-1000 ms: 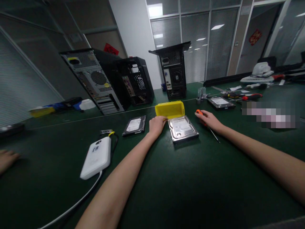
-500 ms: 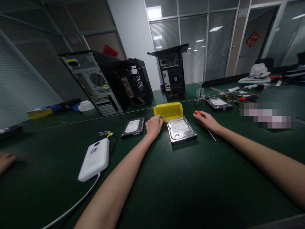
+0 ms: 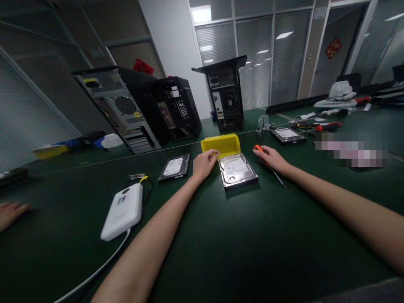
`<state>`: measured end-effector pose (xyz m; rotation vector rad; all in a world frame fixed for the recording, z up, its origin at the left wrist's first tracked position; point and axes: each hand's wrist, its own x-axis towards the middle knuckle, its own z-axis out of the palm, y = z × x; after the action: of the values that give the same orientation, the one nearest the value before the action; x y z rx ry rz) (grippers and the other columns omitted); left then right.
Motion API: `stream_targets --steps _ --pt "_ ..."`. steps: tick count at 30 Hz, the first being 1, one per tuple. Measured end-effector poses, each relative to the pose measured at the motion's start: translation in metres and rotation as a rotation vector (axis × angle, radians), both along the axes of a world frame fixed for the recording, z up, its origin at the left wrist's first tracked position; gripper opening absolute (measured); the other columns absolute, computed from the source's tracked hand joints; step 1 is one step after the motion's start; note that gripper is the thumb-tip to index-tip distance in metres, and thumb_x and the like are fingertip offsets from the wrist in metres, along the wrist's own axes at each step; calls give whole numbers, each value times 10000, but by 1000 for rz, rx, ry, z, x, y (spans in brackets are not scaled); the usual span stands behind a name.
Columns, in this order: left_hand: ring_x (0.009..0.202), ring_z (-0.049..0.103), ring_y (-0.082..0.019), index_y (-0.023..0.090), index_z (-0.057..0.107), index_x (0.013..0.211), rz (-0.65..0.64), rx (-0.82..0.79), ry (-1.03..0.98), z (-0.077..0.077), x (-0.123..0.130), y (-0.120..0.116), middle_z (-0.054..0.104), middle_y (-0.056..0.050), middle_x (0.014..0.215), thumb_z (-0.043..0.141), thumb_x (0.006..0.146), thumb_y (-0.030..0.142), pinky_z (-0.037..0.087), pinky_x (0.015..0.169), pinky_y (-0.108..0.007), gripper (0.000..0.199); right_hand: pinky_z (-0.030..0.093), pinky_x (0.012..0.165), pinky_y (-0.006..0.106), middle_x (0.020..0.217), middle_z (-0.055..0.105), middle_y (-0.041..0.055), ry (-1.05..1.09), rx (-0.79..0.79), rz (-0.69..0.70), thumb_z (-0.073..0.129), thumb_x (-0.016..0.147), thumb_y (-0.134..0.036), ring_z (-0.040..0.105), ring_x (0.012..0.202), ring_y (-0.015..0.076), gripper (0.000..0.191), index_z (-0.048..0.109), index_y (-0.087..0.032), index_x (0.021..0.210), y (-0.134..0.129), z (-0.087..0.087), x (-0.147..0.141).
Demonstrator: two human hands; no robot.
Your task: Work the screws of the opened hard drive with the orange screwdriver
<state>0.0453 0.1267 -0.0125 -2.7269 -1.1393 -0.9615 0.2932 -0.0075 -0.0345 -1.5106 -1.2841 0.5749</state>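
Note:
A silver hard drive [image 3: 237, 170] lies label up on the green table, in front of an open yellow case [image 3: 222, 145]. At the drive's far left corner, by the case's front edge, my left hand [image 3: 205, 163] has its thumb and fingers pinched together. What lies between those fingertips is too small to make out. To the right of the drive, my right hand [image 3: 274, 160] is closed around the orange handle of a screwdriver [image 3: 259, 148]. The screwdriver's thin shaft points toward me, down and to the right. Left of my left hand rests a second hard drive [image 3: 174, 167].
A white power bank [image 3: 123, 212] with a cable lies at left, near another person's hand [image 3: 12, 212]. Computer cases [image 3: 225, 94] stand at the back. Another hard drive [image 3: 288, 135], a clear container [image 3: 263, 123] and red-handled pliers [image 3: 331, 126] lie at right.
My left fingertips have shifted slightly right, from the yellow case's edge toward the drive's corner. My right hand keeps its grip on the screwdriver. The other person's hand reaches slightly further in.

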Motion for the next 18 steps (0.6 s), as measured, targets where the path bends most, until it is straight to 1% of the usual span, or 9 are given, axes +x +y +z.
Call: stream_targets --steps 3,6,8,10,11,15,18 --pt "769 584 -162 221 704 957 -184 32 -3 4 7 -5 626 -22 842 552 901 327 420 679 -255 193 370 561 251 691 510 1 -3 3 6 506 823 -545 477 614 123 432 591 -151 980 1 0 0" --pt "872 572 -183 206 720 935 -245 44 -75 9 22 -13 626 -37 874 582 887 310 431 765 -290 179 372 558 249 674 522 -2 -7 4 13 490 833 -544 488 599 122 416 583 -159 958 0 1 0" --pt "840 570 -180 213 741 910 -325 -11 -27 13 34 -20 644 -36 857 598 880 346 425 762 -303 197 366 547 247 648 517 -7 -9 1 14 486 835 -546 488 583 122 413 580 -160 948 0 2 0" --pt "830 567 -183 252 756 914 -407 -9 70 16 46 -29 657 -28 865 609 869 392 407 763 -318 208 361 539 244 634 512 -11 -9 1 12 486 833 -551 485 575 121 416 579 -161 947 0 2 -1" --pt "846 568 -185 268 754 937 -429 5 99 18 50 -34 661 -25 880 604 874 391 396 773 -324 204 362 538 243 632 511 -12 -7 2 11 487 832 -553 485 575 121 419 578 -161 947 0 2 -1" --pt "882 564 -196 287 757 945 -414 32 183 24 58 -47 660 -26 889 616 869 359 384 784 -326 176 370 545 242 638 518 -15 4 8 25 501 824 -558 494 578 118 427 583 -161 958 1 0 0" --pt "914 574 -203 288 763 934 -416 -9 201 26 59 -51 669 -28 923 631 855 340 403 786 -315 162 370 540 241 631 517 -18 10 7 35 508 818 -563 486 567 115 436 583 -156 956 2 -1 1"
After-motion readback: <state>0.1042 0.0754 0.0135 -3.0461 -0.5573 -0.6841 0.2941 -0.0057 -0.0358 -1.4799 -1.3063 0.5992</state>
